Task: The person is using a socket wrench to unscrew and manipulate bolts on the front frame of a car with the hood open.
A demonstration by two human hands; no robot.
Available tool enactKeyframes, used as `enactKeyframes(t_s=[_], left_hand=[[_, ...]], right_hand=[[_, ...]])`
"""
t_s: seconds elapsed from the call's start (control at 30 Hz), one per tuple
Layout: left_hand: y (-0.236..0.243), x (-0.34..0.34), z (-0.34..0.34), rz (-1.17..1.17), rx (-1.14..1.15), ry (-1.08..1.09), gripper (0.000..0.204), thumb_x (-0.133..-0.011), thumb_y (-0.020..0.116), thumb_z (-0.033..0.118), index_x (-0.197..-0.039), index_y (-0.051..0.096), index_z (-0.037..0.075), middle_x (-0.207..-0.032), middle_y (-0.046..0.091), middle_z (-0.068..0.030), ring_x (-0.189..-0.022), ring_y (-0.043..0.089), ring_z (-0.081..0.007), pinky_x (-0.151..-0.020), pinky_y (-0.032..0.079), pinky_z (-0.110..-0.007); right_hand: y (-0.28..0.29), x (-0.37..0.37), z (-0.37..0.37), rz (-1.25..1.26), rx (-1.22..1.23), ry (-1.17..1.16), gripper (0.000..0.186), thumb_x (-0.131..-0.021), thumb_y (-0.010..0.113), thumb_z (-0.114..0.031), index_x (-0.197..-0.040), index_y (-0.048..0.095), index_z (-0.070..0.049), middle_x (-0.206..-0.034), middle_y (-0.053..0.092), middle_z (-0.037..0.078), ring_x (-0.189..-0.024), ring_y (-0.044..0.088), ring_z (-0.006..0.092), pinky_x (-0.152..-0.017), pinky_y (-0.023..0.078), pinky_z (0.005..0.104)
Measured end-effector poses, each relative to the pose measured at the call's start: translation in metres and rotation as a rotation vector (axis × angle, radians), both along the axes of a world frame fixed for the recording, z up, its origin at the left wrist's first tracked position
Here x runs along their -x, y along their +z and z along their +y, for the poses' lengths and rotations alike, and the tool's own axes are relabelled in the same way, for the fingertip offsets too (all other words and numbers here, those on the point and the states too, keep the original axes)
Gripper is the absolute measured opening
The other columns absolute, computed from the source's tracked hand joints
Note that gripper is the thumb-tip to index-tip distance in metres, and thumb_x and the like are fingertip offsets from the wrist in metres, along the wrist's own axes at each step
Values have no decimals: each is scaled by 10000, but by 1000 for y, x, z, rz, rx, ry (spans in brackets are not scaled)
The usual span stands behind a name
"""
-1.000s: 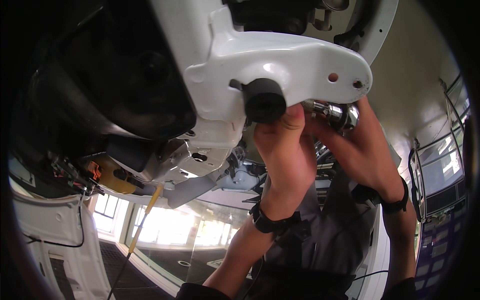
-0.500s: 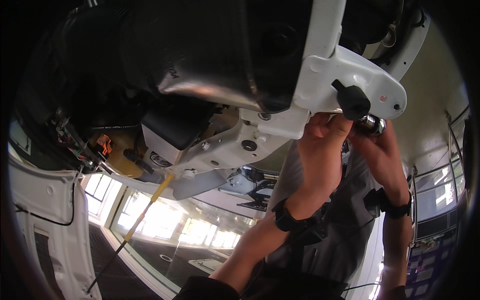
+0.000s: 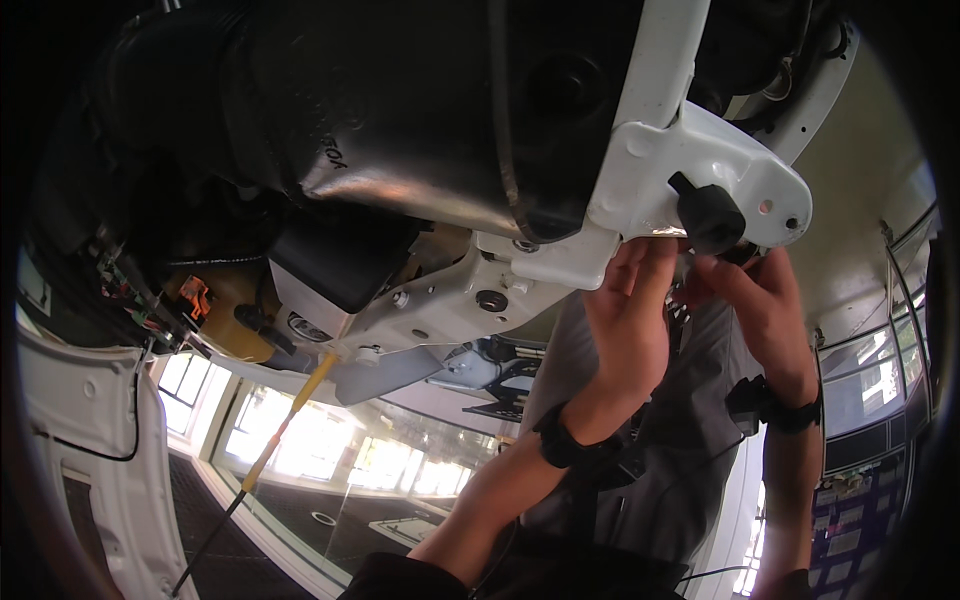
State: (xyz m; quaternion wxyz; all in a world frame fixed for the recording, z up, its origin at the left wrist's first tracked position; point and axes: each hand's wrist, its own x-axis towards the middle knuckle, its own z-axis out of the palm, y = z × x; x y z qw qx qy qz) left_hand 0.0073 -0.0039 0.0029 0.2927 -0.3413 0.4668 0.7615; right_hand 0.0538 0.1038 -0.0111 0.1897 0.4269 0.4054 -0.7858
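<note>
i have the left hand [image 3: 632, 325] up at the lower edge of the white bracket [image 3: 745, 155], upper right in my remote feed, and the right hand [image 3: 768, 310] just beside it, below the black cylinder [image 3: 712, 220] on the bracket's face; fingertips are hidden, so i cannot tell whether either grip is closed on anything. a yellow-sleeved rod [image 3: 315, 383] slants well to the left.

left hand [image 3: 630, 325] fingertips partly hidden by white bracket [image 3: 640, 170], right hand [image 3: 768, 315] grip unclear, big black part [image 3: 410, 110] cropped up top
</note>
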Motion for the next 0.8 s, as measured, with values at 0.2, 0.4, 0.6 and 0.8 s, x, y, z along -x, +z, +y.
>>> enactKeyframes(t_s=[0.2, 0.4, 0.6, 0.8], left_hand=[[6, 4, 15, 8, 235, -62, 186, -801, 628, 114, -918, 563, -15, -836, 588, -16, -778, 536, -69, -710, 410, -199], [-1, 1, 8, 45, 162, -87, 248, -776, 636, 60, -990, 533, -12, -928, 595, -48, -860, 540, -100, -786, 395, -224], [4, 3, 15, 42, 225, -101, 225, -785, 633, 73, -972, 539, -10, -918, 600, -53, -843, 545, -100, -774, 407, -231], [-2, -6, 8, 36, 180, -22, 237, -790, 638, 106, -968, 536, -13, -898, 596, -48, -848, 538, -98, -759, 400, -231]], right_hand=[[3, -4, -11, 176, -456, 126, 412, -835, 537, -41, -1189, 335, 19, -1026, 540, 108, -929, 541, 159, -787, 432, 270], [6, 2, 1, 158, -442, 219, 375, -822, 563, -68, -1139, 386, 27, -970, 553, 120, -856, 565, 163, -734, 452, 271], [0, 5, 36, -47, 532, 149, 342, -809, 581, -90, -1092, 427, 24, -857, 564, 93, -692, 595, 164, -631, 490, 291], [11, 0, 5, 77, -123, 146, 337, -801, 576, -36, -1102, 427, 1, -849, 584, 87, -794, 598, 187, -690, 463, 283]])
